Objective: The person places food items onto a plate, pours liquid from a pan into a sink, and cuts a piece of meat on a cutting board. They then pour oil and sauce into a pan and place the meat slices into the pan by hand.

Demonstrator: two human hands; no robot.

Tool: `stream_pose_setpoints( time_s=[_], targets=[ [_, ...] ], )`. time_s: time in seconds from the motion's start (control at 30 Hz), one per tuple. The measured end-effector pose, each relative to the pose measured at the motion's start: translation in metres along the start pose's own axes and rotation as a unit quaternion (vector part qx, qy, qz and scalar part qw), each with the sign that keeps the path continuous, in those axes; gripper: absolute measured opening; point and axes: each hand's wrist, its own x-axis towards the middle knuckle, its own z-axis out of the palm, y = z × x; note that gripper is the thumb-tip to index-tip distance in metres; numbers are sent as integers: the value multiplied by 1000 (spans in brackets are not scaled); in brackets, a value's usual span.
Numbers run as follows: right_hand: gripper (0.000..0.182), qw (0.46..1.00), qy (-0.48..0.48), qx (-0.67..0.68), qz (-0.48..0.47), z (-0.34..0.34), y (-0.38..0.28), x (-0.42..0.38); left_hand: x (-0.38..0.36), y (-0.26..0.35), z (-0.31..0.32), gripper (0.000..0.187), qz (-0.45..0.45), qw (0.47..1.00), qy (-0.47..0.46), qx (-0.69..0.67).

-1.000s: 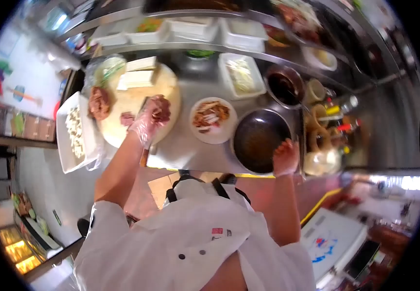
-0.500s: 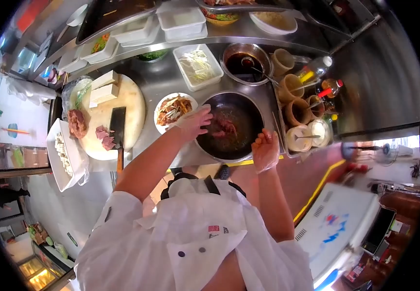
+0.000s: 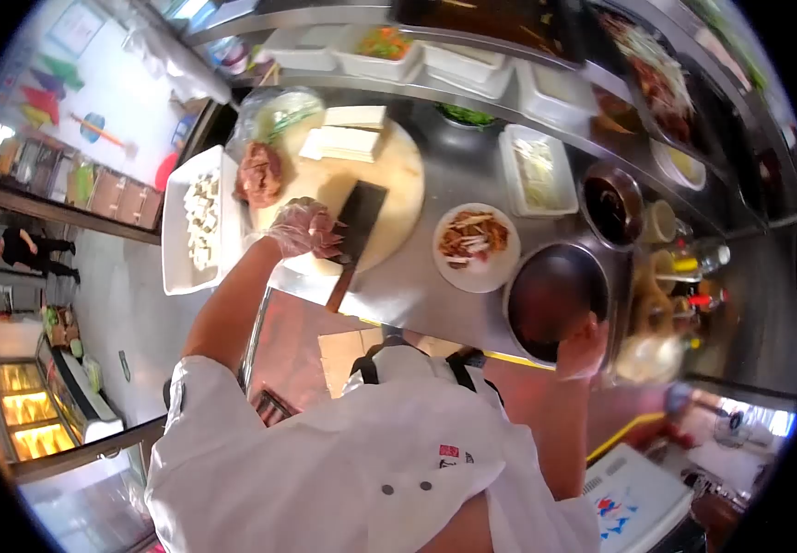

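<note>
My gloved left hand (image 3: 299, 228) is on the round cutting board (image 3: 403, 175), its fingers closed round slices of meat (image 3: 327, 236). Just right of it lies a cleaver (image 3: 362, 217), its wooden handle over the board's front edge. My gloved right hand (image 3: 583, 347) is at the near right rim of a dark bowl (image 3: 520, 318), fingers curled; what they hold, if anything, is hidden. The bowl's inside is blurred. Between board and bowl stands a white plate (image 3: 477, 276) of shredded food. A larger piece of meat (image 3: 258, 175) and white blocks (image 3: 351, 138) sit on the board.
A white tray of small white cubes (image 3: 177, 267) stands left of the board. Behind the bowl are a tub of pale shreds (image 3: 537, 175) and a pot of dark liquid (image 3: 612, 203). Bottles and jars (image 3: 684, 276) crowd the right. A person (image 3: 35, 251) is far left.
My left hand has gone from the bowl to the meat slices on the board and closed on them. The view has turned left. My right hand stays by the bowl.
</note>
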Motion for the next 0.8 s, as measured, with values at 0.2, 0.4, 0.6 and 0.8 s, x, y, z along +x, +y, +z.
stream_pose_setpoints(
  time_s=[0.2, 0.4, 0.6, 0.8],
  targets=[
    [35, 998, -34, -50, 0, 40, 24, -15, 23, -25, 12, 60, 194, 977, -65, 65],
    [35, 998, -14, -52, -23, 66, 41, -37, 38, -33, 27, 57, 229, 963, -106, 96],
    [34, 998, 11, -40, -40, 69, 54, -46, 47, -46, 49, 53, 217, 971, -59, 85],
    [35, 999, 27, -39, -26, 70, 57, -40, 50, -44, 43, 47, 120, 986, -49, 101]
  ],
)
